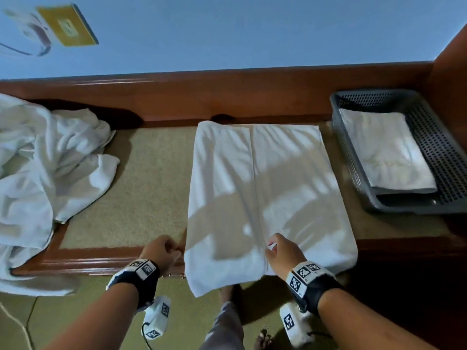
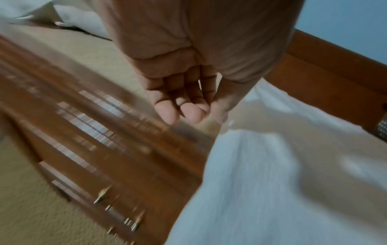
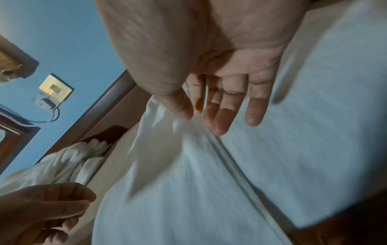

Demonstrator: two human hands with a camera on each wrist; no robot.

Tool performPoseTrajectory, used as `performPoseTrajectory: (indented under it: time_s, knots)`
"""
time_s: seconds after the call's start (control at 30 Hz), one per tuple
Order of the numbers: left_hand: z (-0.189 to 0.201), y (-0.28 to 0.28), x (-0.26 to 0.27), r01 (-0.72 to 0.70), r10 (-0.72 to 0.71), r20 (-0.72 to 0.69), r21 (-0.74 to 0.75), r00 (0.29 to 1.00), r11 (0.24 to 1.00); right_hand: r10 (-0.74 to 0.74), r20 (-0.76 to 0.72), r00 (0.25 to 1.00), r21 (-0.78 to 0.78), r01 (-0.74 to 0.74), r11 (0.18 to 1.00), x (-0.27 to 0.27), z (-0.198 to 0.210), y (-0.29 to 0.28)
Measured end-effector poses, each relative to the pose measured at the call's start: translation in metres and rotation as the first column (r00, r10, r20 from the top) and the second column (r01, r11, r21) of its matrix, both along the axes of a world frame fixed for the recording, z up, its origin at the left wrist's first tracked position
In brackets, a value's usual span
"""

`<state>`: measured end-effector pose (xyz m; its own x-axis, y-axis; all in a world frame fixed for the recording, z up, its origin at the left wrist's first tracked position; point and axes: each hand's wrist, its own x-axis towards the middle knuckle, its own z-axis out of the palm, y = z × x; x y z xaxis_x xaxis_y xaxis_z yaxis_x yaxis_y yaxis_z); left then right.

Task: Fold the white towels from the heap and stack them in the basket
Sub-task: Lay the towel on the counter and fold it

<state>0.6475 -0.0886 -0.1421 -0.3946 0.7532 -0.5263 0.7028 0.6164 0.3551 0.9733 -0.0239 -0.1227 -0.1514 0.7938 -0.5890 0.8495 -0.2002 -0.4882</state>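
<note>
The towel lies half-folded at the worktop's six o'clock edge, between heap at nine and basket at three, the right hand open over its seam, the left hand loosely curled, empty, beside its edge, probably ready to fold again.

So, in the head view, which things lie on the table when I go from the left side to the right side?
Heap of white towels → bare beige table surface → half-folded white towel → gray perforated basket with a folded towel inside.
</note>
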Motion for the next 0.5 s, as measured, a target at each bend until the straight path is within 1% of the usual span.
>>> performPoseTrajectory:
  time_s: [0.07,0.13,0.4,0.5]
  knots:
    - [0.005,0.036,-0.009,-0.005,0.003,0.039,0.06,0.999,0.998,-0.021,-0.016,1.0,0.002,0.021,1.0,-0.01,0.005,0.029]
    - [0.011,0.071,-0.017,0.009,-0.013,0.048,0.085,0.999,0.996,-0.048,-0.027,0.998,0.01,0.048,0.999,-0.021,0.007,0.058]
    - [0.021,0.193,-0.051,0.07,-0.078,0.093,0.092,0.993,0.993,-0.13,-0.032,0.991,0.014,0.13,0.991,-0.066,0.002,0.166]
    - [0.018,0.237,-0.059,0.044,-0.054,0.143,0.073,0.988,0.996,-0.172,-0.029,0.985,0.014,0.173,0.985,-0.08,-0.007,0.204]
